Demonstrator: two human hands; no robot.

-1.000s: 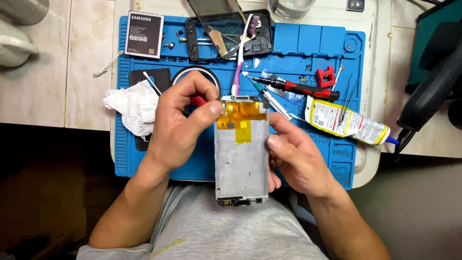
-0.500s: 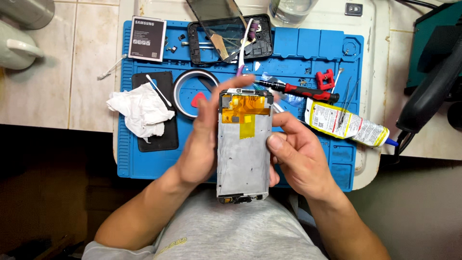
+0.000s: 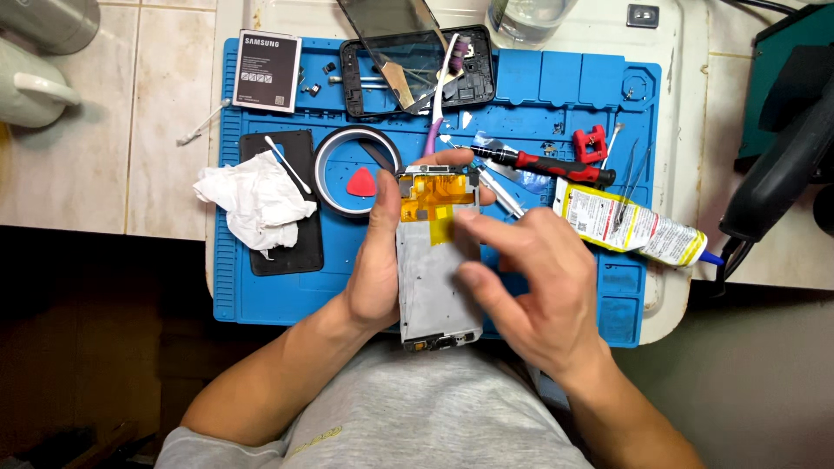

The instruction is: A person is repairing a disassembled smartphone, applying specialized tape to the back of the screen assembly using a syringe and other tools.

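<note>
Left hand (image 3: pixel 375 269) grips the silver metal phone screen frame w/ orange flex tape (image 3: pixel 436 252) along its left edge, held above the blue silicone repair mat (image 3: pixel 261 295) on the bench. Right hand (image 3: pixel 530 295) fingers (image 3: pixel 473 217) are loosely spread, tips touching the frame's back.

Left hand (image 3: pixel 375 260) curled in grip, right hand (image 3: pixel 530 287) fingers outstretched leftward.
</note>
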